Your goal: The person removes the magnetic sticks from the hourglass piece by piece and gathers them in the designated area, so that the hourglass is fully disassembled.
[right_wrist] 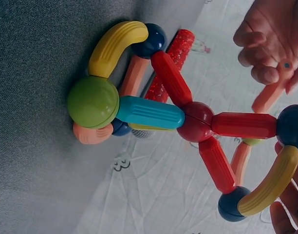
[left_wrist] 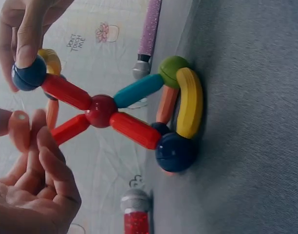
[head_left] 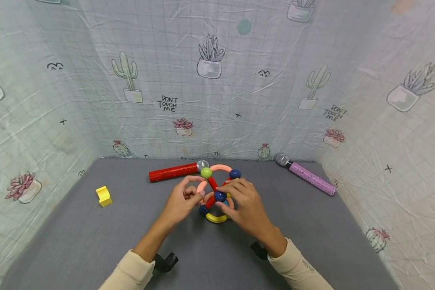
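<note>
A frame of magnetic sticks and balls stands on the grey table. Its dark red center ball joins red sticks and a teal stick; a green ball and a yellow curved stick are at the base. My right hand holds the upper ring by a dark blue ball, thumb and fingers on either side. To the left, my left hand pinches a pink curved stick between thumb and fingers. That stick's end is apart from the blue ball in the left wrist view.
Behind the frame lies a red glittery microphone. A purple glittery microphone is at the back right, and a small yellow block sits to the left. Patterned cloth hangs around the table's back and sides.
</note>
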### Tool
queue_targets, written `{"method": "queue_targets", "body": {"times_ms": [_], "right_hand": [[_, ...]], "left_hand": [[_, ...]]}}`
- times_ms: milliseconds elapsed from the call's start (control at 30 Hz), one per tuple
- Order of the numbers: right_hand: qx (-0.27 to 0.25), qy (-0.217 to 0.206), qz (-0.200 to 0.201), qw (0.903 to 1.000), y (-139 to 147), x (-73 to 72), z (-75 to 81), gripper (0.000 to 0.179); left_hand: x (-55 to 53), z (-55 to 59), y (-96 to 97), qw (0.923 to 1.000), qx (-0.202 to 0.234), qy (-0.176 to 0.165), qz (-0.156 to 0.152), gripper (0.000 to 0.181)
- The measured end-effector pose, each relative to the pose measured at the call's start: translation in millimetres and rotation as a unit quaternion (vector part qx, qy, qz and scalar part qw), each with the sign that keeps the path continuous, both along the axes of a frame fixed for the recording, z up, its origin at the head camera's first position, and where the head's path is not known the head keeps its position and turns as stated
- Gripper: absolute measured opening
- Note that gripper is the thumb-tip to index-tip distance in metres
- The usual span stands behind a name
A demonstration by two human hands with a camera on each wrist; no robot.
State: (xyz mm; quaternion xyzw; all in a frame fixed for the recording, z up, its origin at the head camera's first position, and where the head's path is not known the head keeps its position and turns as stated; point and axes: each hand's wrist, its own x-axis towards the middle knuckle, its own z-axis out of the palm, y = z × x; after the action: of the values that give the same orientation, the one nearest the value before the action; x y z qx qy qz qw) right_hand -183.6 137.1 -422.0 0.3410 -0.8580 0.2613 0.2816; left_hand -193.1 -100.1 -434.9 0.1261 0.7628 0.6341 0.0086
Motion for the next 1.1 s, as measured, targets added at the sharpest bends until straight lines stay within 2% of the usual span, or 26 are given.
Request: {"method": "queue_targets", "body": {"times_ms": [100, 200, 367, 533, 633, 800, 967, 1100], "right_hand": [[-0.002, 0.002, 0.001, 1.0, -1, -0.7, -0.4, 0.04], [-0.002, 0.0, 0.0, 1.0, -1, -0.6, -0.6, 0.041], [-0.005, -0.001, -0.002, 1.0, -1, -0.1, 0.2, 0.041], [-0.006, 0.006, -0.001, 1.0, -1, -0.4, 0.5, 0.042], [-0.007, 0.003, -0.002, 1.0, -1, -0.3, 0.7, 0.041], [-0.004, -0.007, -0.004, 1.0, -2, -0.1, 0.5, 0.04], [-0.007, 0.0, -0.002, 1.0, -2, -0.7, -0.5, 0.041], [-0.01, 0.006, -0.002, 0.9999, -2, -0.6, -0.4, 0.042]], "left_hand": [[2.0, -2.6, -4.2, 0.9996, -0.014, -0.011, -0.023, 0.042], [4.0, -8.0, -10.6, 0.9993, -0.019, -0.02, -0.026, 0.043], [7.6, -17.4, -29.7, 0.9984, -0.033, -0.044, 0.009, 0.04], [8.9, -28.1, -57.1, 0.9916, -0.107, -0.041, 0.06, 0.038], [8.9, -33.6, -76.8, 0.9807, -0.172, -0.019, 0.091, 0.038], [11.6, -39.1, -114.0, 0.9525, -0.274, 0.029, 0.128, 0.039], [22.2, -43.8, -150.0, 0.9249, -0.349, 0.053, 0.141, 0.038], [30.9, -48.6, -176.6, 0.9084, -0.386, 0.063, 0.148, 0.035]]}}
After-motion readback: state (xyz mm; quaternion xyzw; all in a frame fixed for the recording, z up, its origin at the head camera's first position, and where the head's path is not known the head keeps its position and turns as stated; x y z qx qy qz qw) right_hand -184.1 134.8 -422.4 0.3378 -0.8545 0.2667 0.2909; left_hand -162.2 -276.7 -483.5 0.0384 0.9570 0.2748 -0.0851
